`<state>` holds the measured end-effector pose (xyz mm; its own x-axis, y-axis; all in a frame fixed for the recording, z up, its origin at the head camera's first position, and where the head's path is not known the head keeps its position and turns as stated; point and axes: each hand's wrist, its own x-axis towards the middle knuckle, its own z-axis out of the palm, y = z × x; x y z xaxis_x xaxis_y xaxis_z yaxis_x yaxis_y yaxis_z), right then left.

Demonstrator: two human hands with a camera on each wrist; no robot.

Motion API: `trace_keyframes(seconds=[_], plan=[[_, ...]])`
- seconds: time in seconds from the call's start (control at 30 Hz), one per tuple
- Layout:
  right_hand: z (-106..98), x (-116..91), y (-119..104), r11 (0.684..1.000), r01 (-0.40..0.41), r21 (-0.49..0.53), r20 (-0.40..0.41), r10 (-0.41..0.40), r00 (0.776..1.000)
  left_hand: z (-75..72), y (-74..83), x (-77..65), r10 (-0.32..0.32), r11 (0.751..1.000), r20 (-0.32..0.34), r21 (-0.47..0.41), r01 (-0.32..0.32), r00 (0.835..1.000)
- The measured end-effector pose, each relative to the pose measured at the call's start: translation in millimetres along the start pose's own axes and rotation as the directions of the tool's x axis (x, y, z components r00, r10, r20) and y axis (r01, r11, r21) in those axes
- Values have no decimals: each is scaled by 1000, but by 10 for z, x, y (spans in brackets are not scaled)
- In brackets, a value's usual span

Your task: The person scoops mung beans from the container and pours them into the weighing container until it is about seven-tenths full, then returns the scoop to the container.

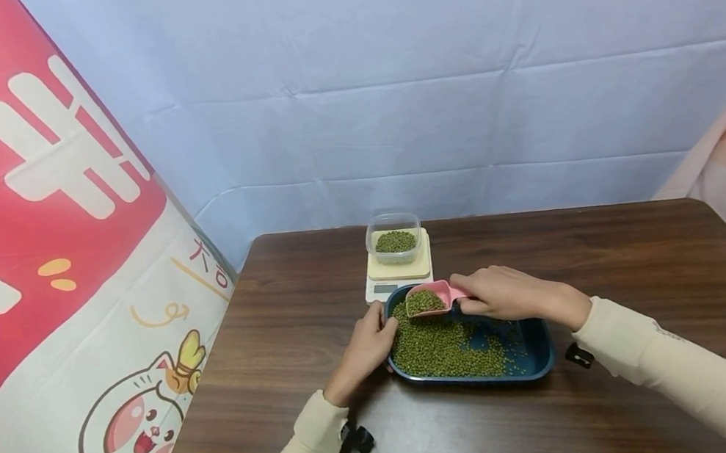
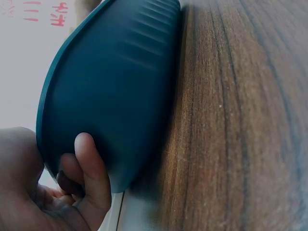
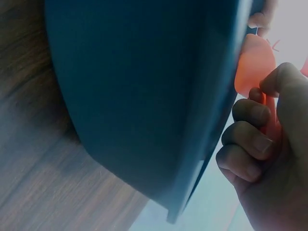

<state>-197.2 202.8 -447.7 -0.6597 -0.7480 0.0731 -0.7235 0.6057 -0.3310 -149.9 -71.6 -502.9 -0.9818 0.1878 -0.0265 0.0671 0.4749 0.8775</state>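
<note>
A dark blue tray (image 1: 541, 352) of green mung beans (image 1: 439, 351) rests on the table, the beans heaped towards its left side. My left hand (image 1: 367, 340) grips the tray's left end, thumb at the rim and fingers bent against the outer wall, as the left wrist view shows. My right hand (image 1: 506, 291) holds a pink scoop (image 1: 448, 293) by its handle, fingers curled round it in the right wrist view. Mung beans fill the scoop's bowl, which is over the tray's far left part.
Just behind the tray stands a kitchen scale (image 1: 401, 273) with a pale yellow platform. On it sits a clear plastic container (image 1: 396, 257) with some mung beans inside. The brown wooden table (image 1: 304, 299) ends at a pale cloth backdrop (image 1: 392, 120); a printed red-and-white cloth (image 1: 20, 380) hangs left.
</note>
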Motion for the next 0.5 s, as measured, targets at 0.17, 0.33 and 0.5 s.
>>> trace_keyframes(seconds=[0.17,0.33,0.5], plan=[[-1,-20,17,1000,-7,4,-15,7,1000,9,-5,1,1,1000,-9,4,-1,1000],[5,-30,26,1000,-11,13,-39,12,999,8,3,1,1,1000,-10,-5,-1,1000],[10,-32,24,1000,-13,17,-77,15,997,6,8,-1,-3,1000,-8,-7,3,1000]])
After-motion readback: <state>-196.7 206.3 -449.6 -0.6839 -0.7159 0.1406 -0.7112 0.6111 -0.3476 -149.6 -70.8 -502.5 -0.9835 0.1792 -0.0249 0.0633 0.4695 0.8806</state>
